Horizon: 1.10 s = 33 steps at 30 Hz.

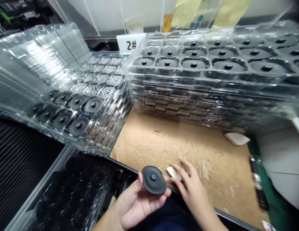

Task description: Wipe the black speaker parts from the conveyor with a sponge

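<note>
My left hand [145, 203], at the bottom centre, grips a black rounded disc [154, 186] by its edges. The disc tilts towards me and has a small metal-topped hub in its middle. Just to the right, my right hand [191, 184] has its fingers closed around a small cream-coloured pointed pad [173, 173], low over the cardboard sheet [144, 138]. Fingertips cover part of this pad, and its material cannot be made out.
Stacked clear plastic trays [188, 80] with black discs stand at the back. Another tray stack [98, 118], partly filled, stands left. A tray of dark parts [67, 192] sits lower left. At right are another cream pad [237, 138] and a black pen-like tool [258, 184].
</note>
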Available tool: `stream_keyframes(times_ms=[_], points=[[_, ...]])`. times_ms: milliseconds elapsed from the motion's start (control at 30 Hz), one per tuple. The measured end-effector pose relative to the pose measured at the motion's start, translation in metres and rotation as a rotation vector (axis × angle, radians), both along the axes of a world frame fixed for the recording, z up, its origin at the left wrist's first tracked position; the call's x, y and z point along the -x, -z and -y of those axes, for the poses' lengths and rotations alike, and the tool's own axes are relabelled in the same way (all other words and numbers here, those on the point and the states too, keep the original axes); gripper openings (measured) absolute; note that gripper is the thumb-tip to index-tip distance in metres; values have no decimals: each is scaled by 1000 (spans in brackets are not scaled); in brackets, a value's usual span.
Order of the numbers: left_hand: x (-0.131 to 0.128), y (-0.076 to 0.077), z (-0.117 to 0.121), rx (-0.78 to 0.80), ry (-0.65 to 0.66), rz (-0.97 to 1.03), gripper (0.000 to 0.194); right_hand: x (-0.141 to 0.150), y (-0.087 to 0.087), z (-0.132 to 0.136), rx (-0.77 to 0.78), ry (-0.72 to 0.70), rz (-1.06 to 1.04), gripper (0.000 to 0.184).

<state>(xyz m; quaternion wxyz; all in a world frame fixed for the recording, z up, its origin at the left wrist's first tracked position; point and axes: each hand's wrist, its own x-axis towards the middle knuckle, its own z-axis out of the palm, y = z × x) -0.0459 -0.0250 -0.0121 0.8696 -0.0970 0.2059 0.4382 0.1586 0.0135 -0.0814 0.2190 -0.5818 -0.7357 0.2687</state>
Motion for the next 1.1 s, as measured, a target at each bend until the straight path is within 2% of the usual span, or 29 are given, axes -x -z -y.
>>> stream_keyframes(times_ms=[100, 167, 267, 400, 500, 567, 633, 733, 800, 867, 933, 1000, 1100], points=[[0, -3, -3, 37, -87, -5, 44, 4, 14, 7, -37, -63, -63, 27], [0, -4, -4, 55, -124, -48, 42, 6, 7, 4, -39, -119, -109, 24], [-2, -8, -5, 70, -166, -158, 36, 9, -24, -9, -24, -168, -154, 19], [-13, -18, -8, 10, -204, -322, 34, 26, -86, -14, -93, -126, -249, 22], [-22, -26, -11, -22, -184, -412, 41, 42, -120, -9, -238, -285, -298, 31], [-25, -30, -11, 0, -174, -457, 43, 50, -133, -8, -193, -417, -270, 28], [-26, -33, -11, 13, -182, -500, 48, 55, -138, -11, -114, -446, -233, 25], [-27, -37, -13, -46, -165, -492, 44, 61, -140, -15, -269, -318, -238, 25], [-25, -39, -16, -71, -164, -447, 43, 59, -140, -13, -318, -340, -304, 26], [-23, -40, -18, -54, -173, -408, 49, 49, -141, -8, -233, -447, -328, 25], [-22, -39, -18, -40, -166, -370, 57, 32, -139, -3, -139, -460, -277, 25], [-22, -38, -18, -33, -160, -352, 60, 14, -134, 1, -84, -355, -225, 23], [-25, -40, -17, -51, -138, -336, 58, -4, -122, 3, -18, -115, -237, 19]])
